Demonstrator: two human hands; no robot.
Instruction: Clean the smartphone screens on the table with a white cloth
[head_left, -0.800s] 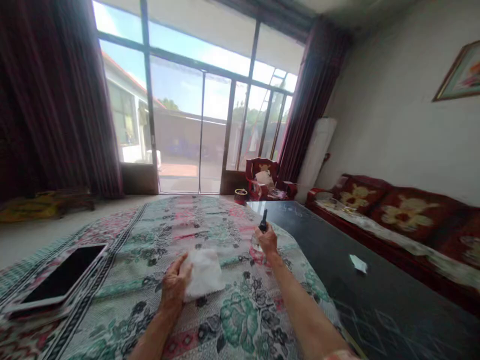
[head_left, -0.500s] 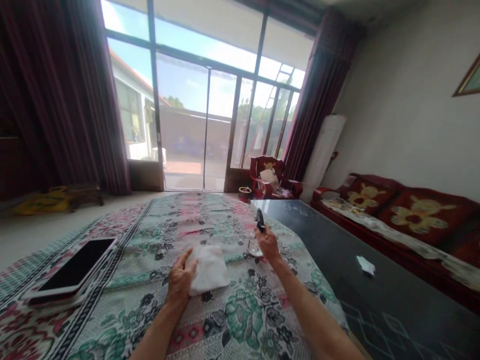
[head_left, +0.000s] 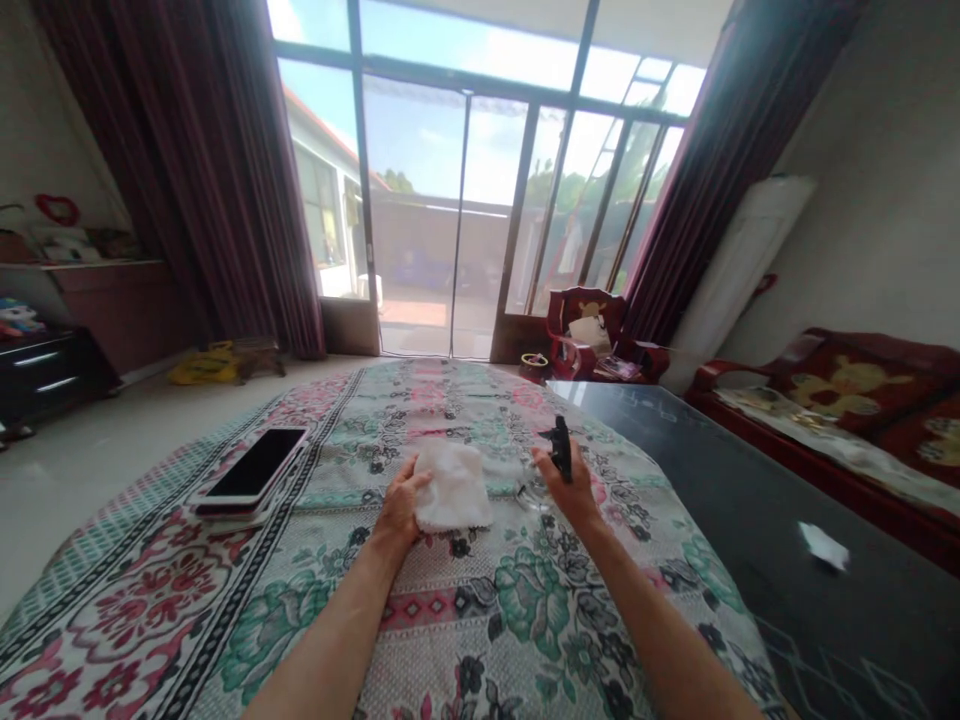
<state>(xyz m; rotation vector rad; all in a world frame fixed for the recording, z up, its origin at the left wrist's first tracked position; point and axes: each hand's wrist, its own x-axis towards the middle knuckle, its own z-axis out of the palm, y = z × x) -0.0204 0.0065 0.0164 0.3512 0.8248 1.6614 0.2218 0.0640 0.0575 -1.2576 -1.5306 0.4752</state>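
A white cloth point(head_left: 452, 487), folded into a rough square, is at the middle of the patterned tablecloth point(head_left: 427, 660). My left hand point(head_left: 405, 500) grips its left edge, thumb on top and the other fingers partly hidden. To the right, my right hand point(head_left: 568, 490) is closed around a spray bottle with a black trigger head point(head_left: 560, 450) and a clear body point(head_left: 534, 487). The bottle's nozzle points left, toward the cloth, with a gap between them. Part of the bottle is hidden behind my fingers.
A phone with a dark screen point(head_left: 256, 467) lies on a pale flat thing at the left. Beyond the tablecloth on the right is a dark glossy tabletop point(head_left: 675, 470) with a crumpled white piece point(head_left: 823, 547). A red wooden chair point(head_left: 589, 330) stands near the glass doors.
The view has swung left, so things appear farther right. My left thumb now lies over the cloth's edge, and the spray bottle's head has turned so its nozzle shows facing left.
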